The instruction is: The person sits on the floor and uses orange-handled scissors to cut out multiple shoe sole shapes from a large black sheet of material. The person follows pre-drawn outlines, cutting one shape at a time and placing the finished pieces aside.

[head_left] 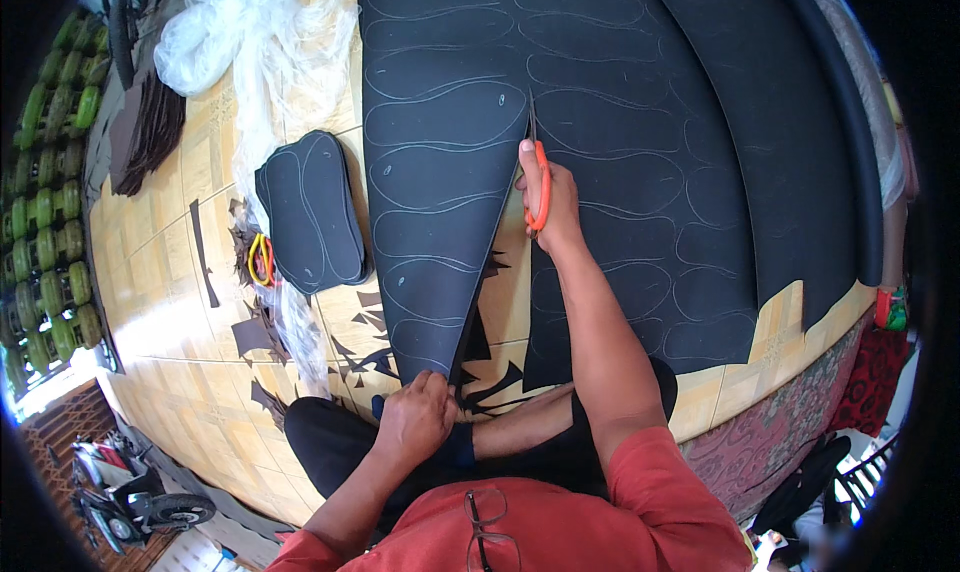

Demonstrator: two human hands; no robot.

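Observation:
Across the floor in front of me lies a large black foam sheet point(610, 32), drawn with rows of pale shoe-sole outlines. My right hand point(558, 197) grips orange-handled scissors point(541, 187), whose blades point away from me at the top of a long cut between two rows. Below the blades the cut gapes open, and tiles show through it. My left hand point(418, 412) pinches the near end of the left strip point(435, 222), close to my crossed legs. Left of that strip rests a stack of cut black pieces point(312, 212) with sole outlines on top.
Dark offcuts point(260, 337) and yellow-handled scissors point(261, 260) lie beside the stack. Clear plastic film point(255, 42) is bunched at the far left, near a pile of dark sheets point(148, 132). More black sheet point(790, 122) lies at right. A motorcycle point(135, 502) stands lower left.

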